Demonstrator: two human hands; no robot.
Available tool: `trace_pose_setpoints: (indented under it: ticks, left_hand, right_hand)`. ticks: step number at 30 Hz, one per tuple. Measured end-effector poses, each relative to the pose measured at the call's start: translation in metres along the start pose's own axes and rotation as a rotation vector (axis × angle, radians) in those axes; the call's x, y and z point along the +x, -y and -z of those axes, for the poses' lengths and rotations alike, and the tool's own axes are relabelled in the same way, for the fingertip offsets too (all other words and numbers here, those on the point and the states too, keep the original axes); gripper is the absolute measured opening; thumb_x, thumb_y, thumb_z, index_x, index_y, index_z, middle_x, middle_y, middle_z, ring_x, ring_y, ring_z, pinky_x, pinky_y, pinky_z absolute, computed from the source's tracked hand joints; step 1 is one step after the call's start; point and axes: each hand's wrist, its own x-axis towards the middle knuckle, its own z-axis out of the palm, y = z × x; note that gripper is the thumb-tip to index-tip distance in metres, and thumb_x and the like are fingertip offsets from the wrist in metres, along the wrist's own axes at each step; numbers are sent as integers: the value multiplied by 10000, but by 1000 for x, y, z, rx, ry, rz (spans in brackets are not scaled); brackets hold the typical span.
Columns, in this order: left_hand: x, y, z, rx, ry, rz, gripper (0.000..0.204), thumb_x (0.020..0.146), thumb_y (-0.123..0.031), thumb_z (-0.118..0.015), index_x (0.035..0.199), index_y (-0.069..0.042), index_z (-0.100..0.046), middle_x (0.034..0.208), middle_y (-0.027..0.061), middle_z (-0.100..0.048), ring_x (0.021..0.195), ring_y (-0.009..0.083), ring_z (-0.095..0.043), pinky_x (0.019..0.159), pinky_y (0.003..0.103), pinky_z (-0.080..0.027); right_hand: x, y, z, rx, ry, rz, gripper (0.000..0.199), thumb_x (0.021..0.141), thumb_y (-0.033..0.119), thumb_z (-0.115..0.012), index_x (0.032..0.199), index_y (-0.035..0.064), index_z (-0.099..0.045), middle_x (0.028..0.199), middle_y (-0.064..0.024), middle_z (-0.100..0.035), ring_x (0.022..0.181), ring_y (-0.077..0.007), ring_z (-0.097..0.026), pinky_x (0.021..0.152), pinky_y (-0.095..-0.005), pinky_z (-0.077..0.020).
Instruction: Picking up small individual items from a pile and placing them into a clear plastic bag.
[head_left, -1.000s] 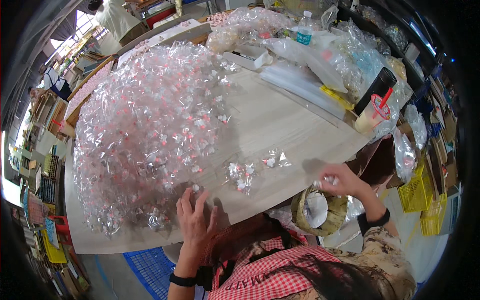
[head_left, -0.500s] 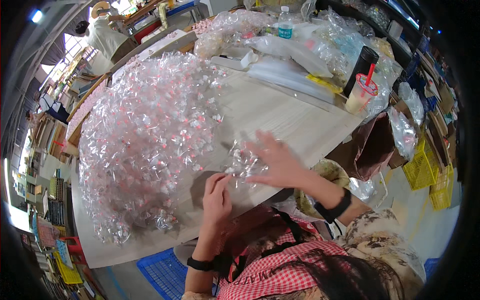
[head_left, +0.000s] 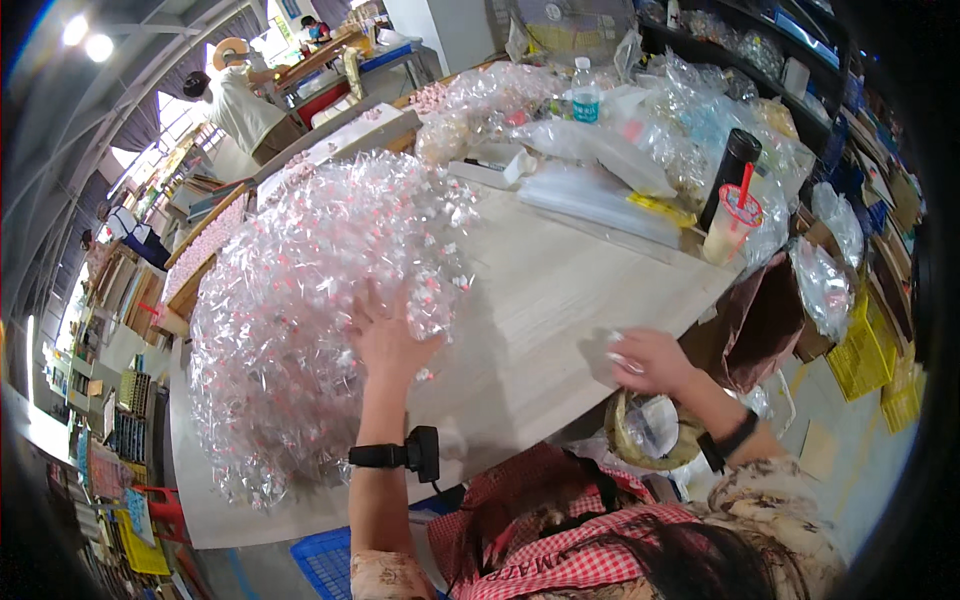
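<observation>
A big heap of small clear plastic packets (head_left: 290,300), with pink and white bits inside, covers the left of the table. At its right edge, my left hand (head_left: 390,335) lies spread on the packets, its fingers apart and partly sunk among them. My right hand (head_left: 650,362) is over the right front edge of the table, fingers curled in. Some white specks show at its fingertips, too small and blurred to name. Just below it stands a round container with a yellowish rim (head_left: 620,450), clear plastic inside.
Flat clear bags (head_left: 590,200), a white tray (head_left: 490,170) and a water bottle (head_left: 585,95) lie toward the back. A black flask (head_left: 730,175) and a drink cup with a red straw (head_left: 733,228) stand at the right edge. Yellow crates (head_left: 862,345) are on the floor at right.
My left hand has moved forward and left onto the heap. My right hand has gone right and closed. The small cluster of packets between my hands is gone from the table. The view has shifted.
</observation>
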Motion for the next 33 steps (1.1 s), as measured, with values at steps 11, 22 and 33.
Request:
trace_pose_setpoints:
  ticks: [11, 22, 33]
  left_hand:
    - [24, -78, -52, -470, -39, -479, 563, 664, -243, -751, 1205, -244, -595, 1349, 77, -490, 1211, 355, -460, 1016, 497, -372]
    - [17, -49, -44, -47, 171, -275, 578, 724, -177, -649, 1293, -231, -567, 1454, 145, -374, 1330, 375, -328, 1084, 584, -217]
    - [17, -145, -50, -425, 4, -454, 643, 845, -367, -617, 1424, -173, -416, 1523, 204, -237, 1413, 440, -170, 1094, 648, -130]
  right_hand:
    - [-74, -16, 3, 21, 768, -421, 494, 772, 488, -664, 1002, 51, -696, 852, -185, -672, 774, -348, -640, 737, -361, -518]
    - [27, -42, 67, 473, 214, -411, 323, 853, 203, -658, 1154, 87, -651, 1045, -64, -694, 956, -162, -646, 846, -326, -501]
    - [148, -54, -33, -293, 355, -125, 691, 872, 433, -586, 1473, 219, -322, 1570, -59, -195, 1438, -348, -159, 1089, -633, -196]
